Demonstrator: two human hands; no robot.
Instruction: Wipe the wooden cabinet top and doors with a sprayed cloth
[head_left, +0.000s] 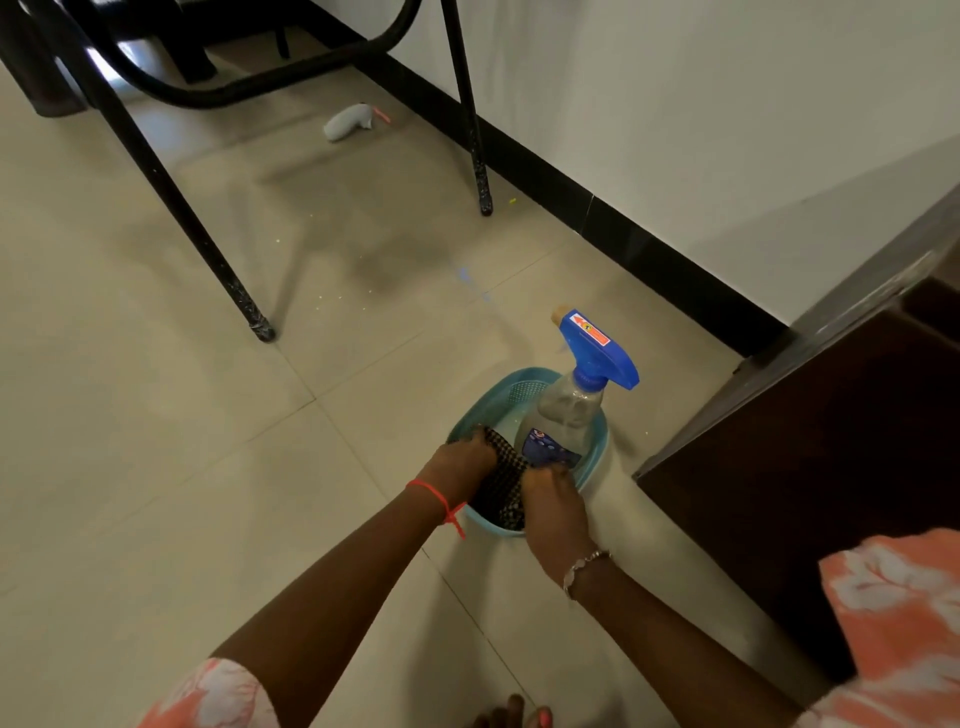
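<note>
A teal plastic basket (524, 382) sits on the tiled floor beside the dark wooden cabinet (810, 467). Inside it stands a clear spray bottle (563, 415) with a blue trigger head. A dark checked cloth (501, 488) lies in the basket next to the bottle. My left hand (465, 460) grips the cloth's left edge. My right hand (553, 506) is closed on the cloth's right side, close to the base of the bottle. Both forearms reach down from the lower edge of the view.
Black metal chair legs (228, 280) stand on the floor at upper left. A small grey cloth toy (349, 122) lies near the black skirting (597, 218) along the white wall. My foot (511, 714) shows at the bottom edge.
</note>
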